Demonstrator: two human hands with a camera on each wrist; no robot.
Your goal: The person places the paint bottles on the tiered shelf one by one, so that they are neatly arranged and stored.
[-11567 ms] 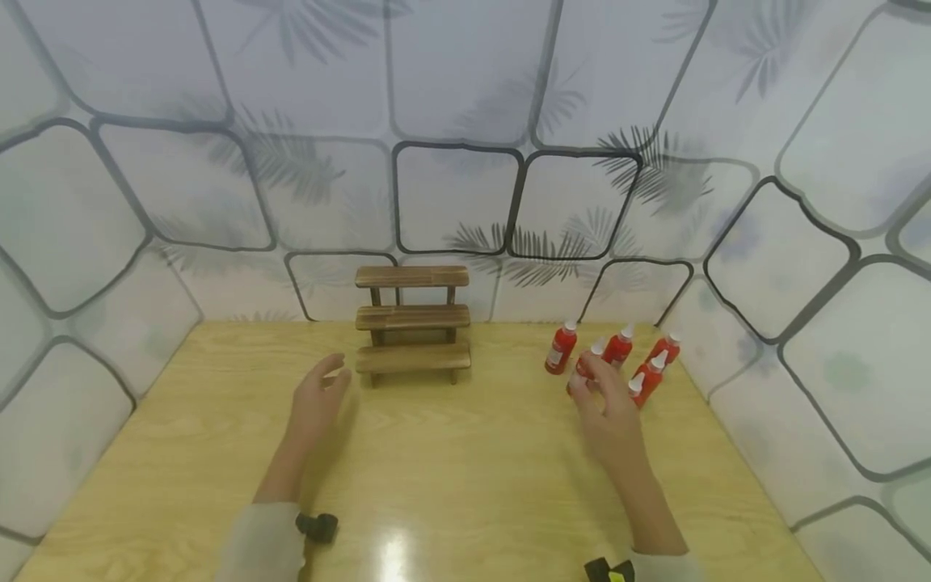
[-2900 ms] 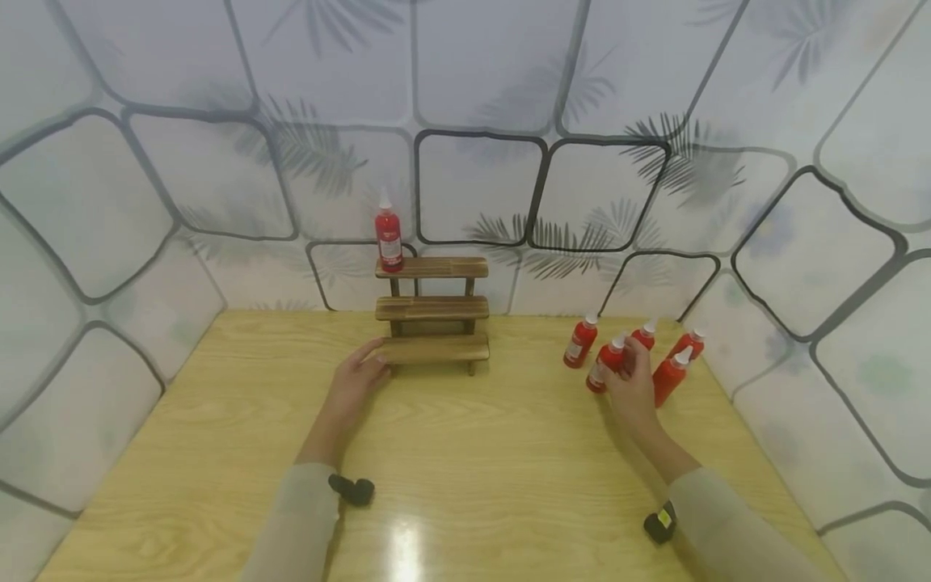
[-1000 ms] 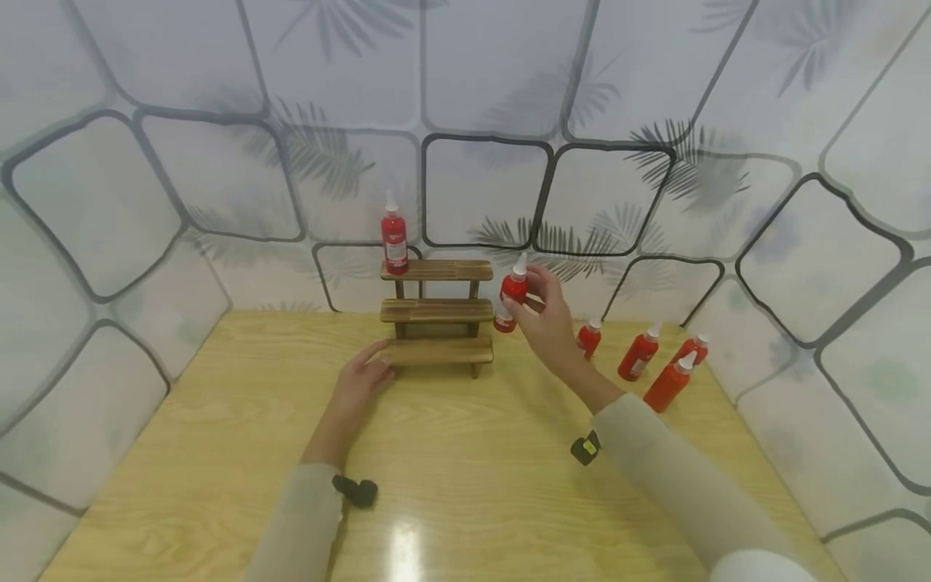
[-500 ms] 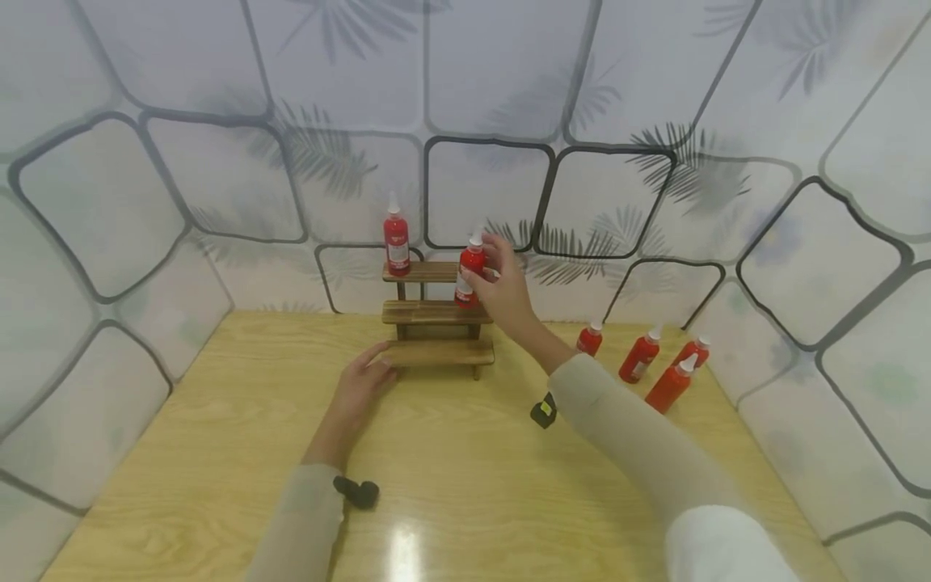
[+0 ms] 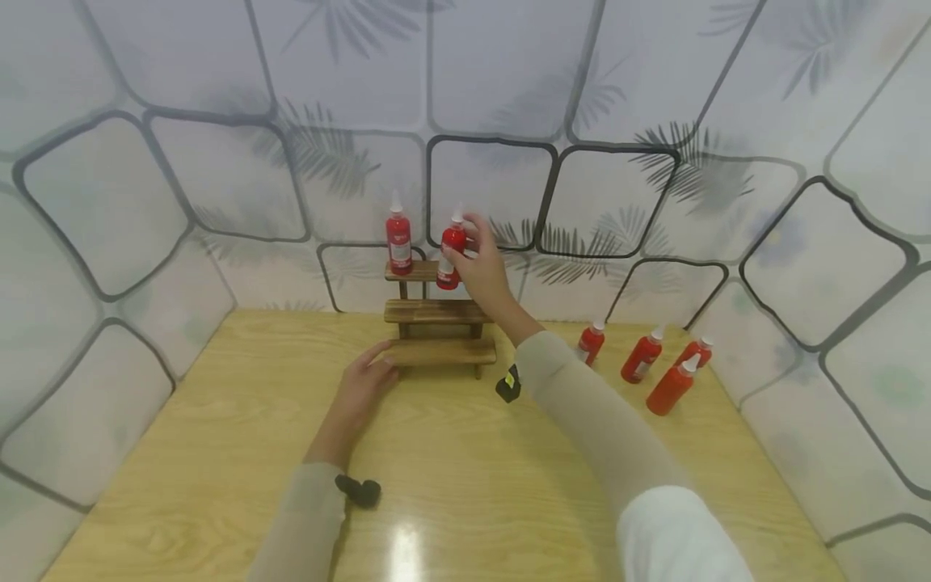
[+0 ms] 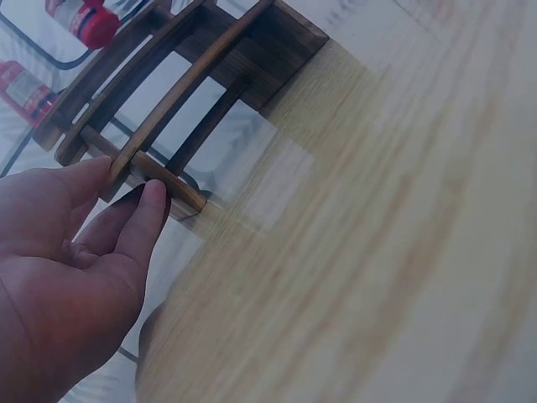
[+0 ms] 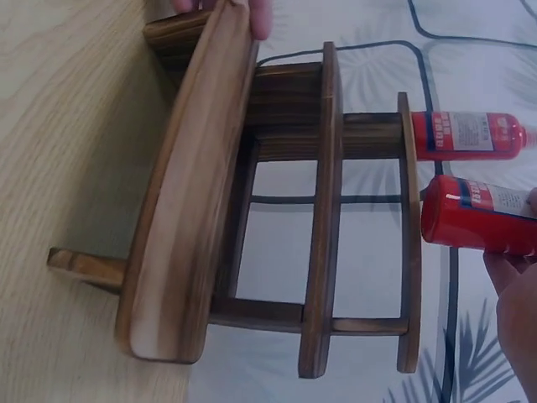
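Note:
A three-tier wooden display stand point(image 5: 440, 352) stands at the back of the table. My left hand point(image 5: 361, 386) grips the left end of its lowest tier; in the left wrist view the thumb lies at the tier's edge and a finger against the stand's leg point(image 6: 178, 186). One red bottle point(image 5: 399, 244) with a white nozzle cap stands upright on the top tier's left end. My right hand point(image 5: 486, 273) holds a second red bottle point(image 5: 446, 273), slightly tilted, just right of the first. In the right wrist view that bottle's base point(image 7: 438, 210) is close over the top tier.
Several more red bottles stand at the right of the table point(image 5: 436, 469), among them a front one point(image 5: 667, 392) and one point(image 5: 643, 358) to its left. Another bottle point(image 5: 591, 343) is partly hidden behind my right sleeve. Patterned walls point(image 5: 487, 194) enclose the back and sides.
My right hand picked a bottle from the right group and carried it left and up to the top tier, beside the bottle placed there earlier. My left hand moved onto the stand and stays there.

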